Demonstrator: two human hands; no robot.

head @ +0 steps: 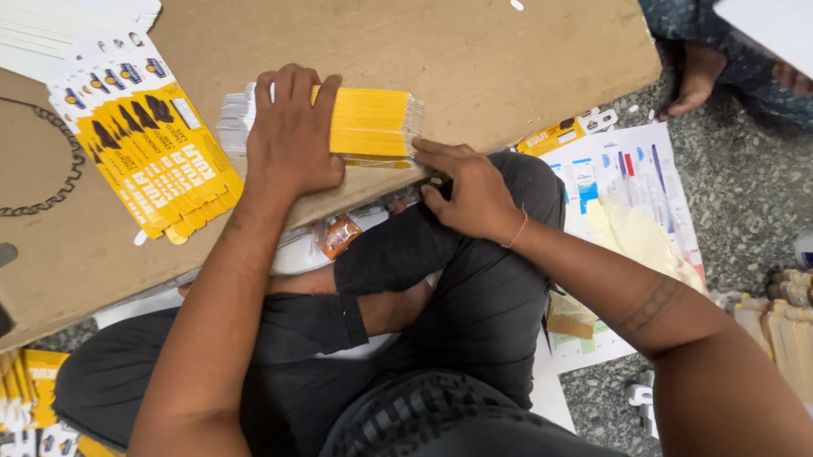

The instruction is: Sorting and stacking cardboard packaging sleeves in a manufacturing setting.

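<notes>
Pressing down with your left hand (293,137), you have the palm flat and the fingers curled over the far edge of the stack of yellow cards (367,124), so it is pinned rather than pinched; the stack lies on its side on the brown board (433,39), close to the board's near edge above your lap. Your right hand (465,192) is half closed at that edge, its fingertips touching the stack's lower right corner; whether it holds anything I cannot tell. The likeliest trouble is the stack splaying: its right end is free beyond your palm, so a push from the right hand could skew the cards or tip some off the edge onto your black trousers (447,282). The fanned yellow cards (153,164) just beside your left wrist could be brushed out of order by your forearm. A chain (19,200) lies well apart at the left. No proper container shows; to your right, upright bundles of packed cards (812,326) stand on the floor, and a small orange sachet (339,234) sits under the board.
</notes>
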